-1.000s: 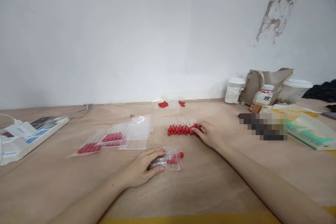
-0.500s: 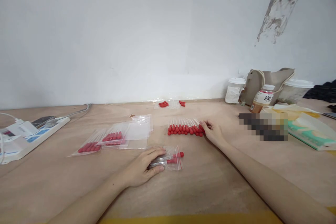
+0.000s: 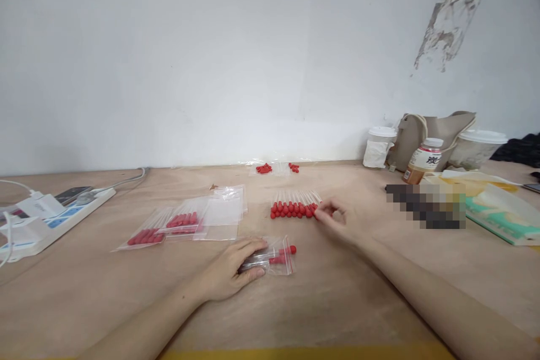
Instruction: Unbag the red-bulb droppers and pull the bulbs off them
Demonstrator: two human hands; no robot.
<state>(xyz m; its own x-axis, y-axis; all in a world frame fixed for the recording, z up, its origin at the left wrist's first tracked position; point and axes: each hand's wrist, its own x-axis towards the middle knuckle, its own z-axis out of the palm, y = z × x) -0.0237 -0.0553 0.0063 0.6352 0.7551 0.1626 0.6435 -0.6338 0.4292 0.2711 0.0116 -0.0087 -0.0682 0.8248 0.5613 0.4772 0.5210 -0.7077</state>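
My left hand [image 3: 232, 270] rests on the table with its fingers and thumb closed round a clear zip bag [image 3: 291, 265]. Inside that bag lie a few clear sticks with red heads, one head poking out at the bag's mouth. Further back, a row of red-headed sticks [image 3: 293, 209] lies side by side, heads toward me. At the row's right end, my right hand [image 3: 340, 222] pinches a red head between thumb and fingertips; the fingers partly hide it. Left of the row are filled bags of red-headed sticks [image 3: 145, 236] and a stack of flat clear bags [image 3: 223, 211].
Small red pieces [image 3: 264, 169] lie on clear plastic by the wall. A white power strip [image 3: 80, 211] with plugs is at the left. On the right stand a lidded cup [image 3: 379, 149], a bottle [image 3: 424, 160], a beige bag [image 3: 407, 135] and a green tissue pack [image 3: 498, 214].
My right hand has shifted slightly left and toward me, its fingers curling into a pinch at the row's right end. My left hand stays on the zip bag.
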